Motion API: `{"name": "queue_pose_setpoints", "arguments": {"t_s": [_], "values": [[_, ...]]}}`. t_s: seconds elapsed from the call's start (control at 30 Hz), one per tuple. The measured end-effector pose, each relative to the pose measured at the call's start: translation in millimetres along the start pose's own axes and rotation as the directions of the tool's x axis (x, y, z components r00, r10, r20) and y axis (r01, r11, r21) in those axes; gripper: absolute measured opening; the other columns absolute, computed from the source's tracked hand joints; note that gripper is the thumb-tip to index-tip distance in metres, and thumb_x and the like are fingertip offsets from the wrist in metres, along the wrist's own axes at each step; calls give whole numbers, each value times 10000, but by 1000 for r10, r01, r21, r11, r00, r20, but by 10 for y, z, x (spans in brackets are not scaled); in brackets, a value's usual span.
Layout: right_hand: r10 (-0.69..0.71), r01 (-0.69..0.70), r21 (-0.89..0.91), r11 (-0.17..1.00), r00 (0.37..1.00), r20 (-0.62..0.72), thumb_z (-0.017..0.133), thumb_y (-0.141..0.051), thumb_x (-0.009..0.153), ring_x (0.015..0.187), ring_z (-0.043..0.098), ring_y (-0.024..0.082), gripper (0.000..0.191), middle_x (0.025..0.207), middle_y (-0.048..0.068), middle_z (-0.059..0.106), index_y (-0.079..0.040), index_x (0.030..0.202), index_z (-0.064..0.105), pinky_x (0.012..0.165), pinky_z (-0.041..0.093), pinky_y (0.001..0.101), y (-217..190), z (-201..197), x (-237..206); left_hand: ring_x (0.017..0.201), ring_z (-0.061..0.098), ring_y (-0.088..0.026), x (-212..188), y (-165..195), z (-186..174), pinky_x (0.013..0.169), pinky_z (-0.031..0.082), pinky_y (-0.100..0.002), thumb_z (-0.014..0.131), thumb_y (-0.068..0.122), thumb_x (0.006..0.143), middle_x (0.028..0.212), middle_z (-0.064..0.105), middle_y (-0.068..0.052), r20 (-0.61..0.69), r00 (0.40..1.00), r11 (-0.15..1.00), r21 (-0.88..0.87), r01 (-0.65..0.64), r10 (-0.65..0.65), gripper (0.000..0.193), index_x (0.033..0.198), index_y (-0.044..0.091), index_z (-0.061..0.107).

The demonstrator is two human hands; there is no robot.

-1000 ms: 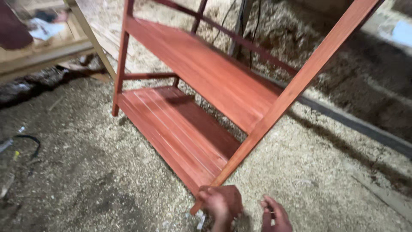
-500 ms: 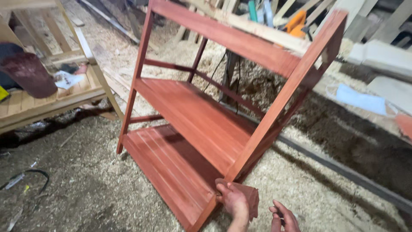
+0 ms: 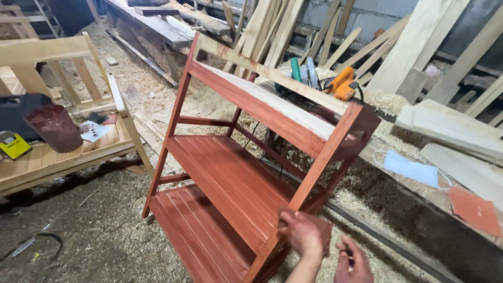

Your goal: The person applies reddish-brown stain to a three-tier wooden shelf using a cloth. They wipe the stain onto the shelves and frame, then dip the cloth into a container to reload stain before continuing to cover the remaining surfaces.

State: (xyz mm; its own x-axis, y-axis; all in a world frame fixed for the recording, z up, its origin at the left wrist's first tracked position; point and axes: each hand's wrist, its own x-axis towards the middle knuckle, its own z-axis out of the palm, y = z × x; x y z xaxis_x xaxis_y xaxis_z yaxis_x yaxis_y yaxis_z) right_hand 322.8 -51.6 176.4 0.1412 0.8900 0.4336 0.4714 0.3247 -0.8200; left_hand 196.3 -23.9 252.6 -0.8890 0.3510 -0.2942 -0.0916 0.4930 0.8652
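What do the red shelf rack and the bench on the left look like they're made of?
The shelf rack looks like slatted wood with a reddish-brown stain or paint: grooves run between the boards, and pale bare wood shows along its top edge. The bench looks like unfinished light wood, pale with no coating visible. The left hand presses a reddish pad or block, material unclear, against the rack's front leg.

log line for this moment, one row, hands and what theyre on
left hand: pressing stained pad on red shelf unit front leg | right hand: free, beside | floor: sawdust
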Motion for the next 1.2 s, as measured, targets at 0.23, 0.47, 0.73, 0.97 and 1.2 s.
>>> {"name": "queue_pose_setpoints", "arguments": {"t_s": [0.23, 0.47, 0.73, 0.97, 1.2], "values": [[-138, 138, -17, 990, 987, -77, 625, 24, 927, 942, 742, 154, 365, 1010, 100, 776, -73, 1268, 707, 894, 567, 321, -112, -288, 672, 1010, 613, -610, -314, 1202, 91, 839, 569, -586, 469, 325, 1018, 1358, 271, -548, 56, 985, 973, -173, -154, 166, 542, 1467, 93, 274], [-85, 107, 117, 987, 980, -178, 599, 40, 959, 937, 715, 138, 362, 1031, 87, 758, -71, 1283, 715, 829, 559, 289, -567, -436, 956, 1129, 562, -643, -575, 2485, -97, 873, 556, -522, 553, 372, 1012, 1481, 296, -368, 423, 771, 581, 506, -637, 476, 480, 1354, 51, 452], [-103, 111, 57, 992, 986, -131, 600, 39, 940, 949, 708, 143, 379, 1040, 82, 758, -86, 1281, 708, 814, 558, 298, -922, -528, 1062, 1240, 561, -435, -544, 3312, -168, 1021, 476, -472, 608, 319, 987, 1356, 541, -268, 291, 433, 516, -589, -622, 853, 456, 1386, 98, 604], [-78, 81, 108, 991, 996, -30, 578, 4, 1015, 994, 672, 127, 323, 1084, 78, 727, -72, 1316, 666, 882, 537, 292, -833, -470, 792, 1270, 617, -290, 607, 1951, -462, 1116, 474, -367, 601, 133, 990, 1339, 654, -185, 158, 218, 258, -777, -575, 963, 398, 1374, 31, 627], [216, -216, -9, 976, 975, 57, 591, -43, 986, 972, 692, 138, 320, 1107, 50, 726, -101, 1289, 675, 700, 528, 311, -837, 92, 95, 1302, 553, -381, 1486, -314, -1108, 1067, 456, -429, 539, 330, 1019, 1456, 499, -169, 408, 601, 705, -174, -688, 687, 430, 1423, 191, 589]]}}
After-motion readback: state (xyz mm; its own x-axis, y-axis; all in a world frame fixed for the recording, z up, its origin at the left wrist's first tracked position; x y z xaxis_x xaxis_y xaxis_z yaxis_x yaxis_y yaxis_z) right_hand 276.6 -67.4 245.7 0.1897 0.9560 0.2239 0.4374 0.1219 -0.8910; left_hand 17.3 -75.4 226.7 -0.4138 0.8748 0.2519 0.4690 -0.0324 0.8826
